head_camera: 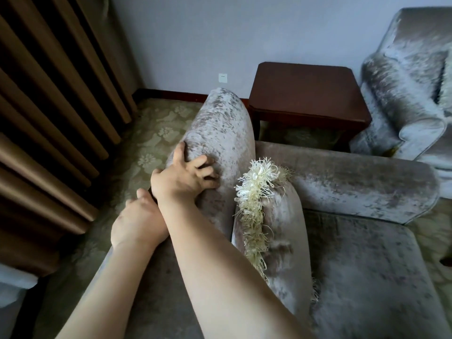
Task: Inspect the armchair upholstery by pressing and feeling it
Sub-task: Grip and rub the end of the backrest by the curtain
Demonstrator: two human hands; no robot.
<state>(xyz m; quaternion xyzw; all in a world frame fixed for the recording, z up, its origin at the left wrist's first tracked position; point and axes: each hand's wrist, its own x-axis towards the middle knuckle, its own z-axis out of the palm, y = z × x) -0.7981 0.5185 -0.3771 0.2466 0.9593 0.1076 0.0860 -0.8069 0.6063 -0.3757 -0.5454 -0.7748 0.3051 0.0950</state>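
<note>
Right hand (186, 174) is pressing spread, clawed fingers into the armchair (220, 133) backrest's crown — left hand (139, 221) is bracing its rear side, fingers hidden. I'm mid-inspection; next I'd probably be feeling toward the fringed cushion (274, 216).

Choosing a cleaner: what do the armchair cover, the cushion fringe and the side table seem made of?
Armchair: likely crushed velvet or chenille, with a patchy grey sheen. Cushion fringe: cream looped threads, fibre unclear. Side table: dark reddish wood or veneer with a smooth, dull finish.
</note>
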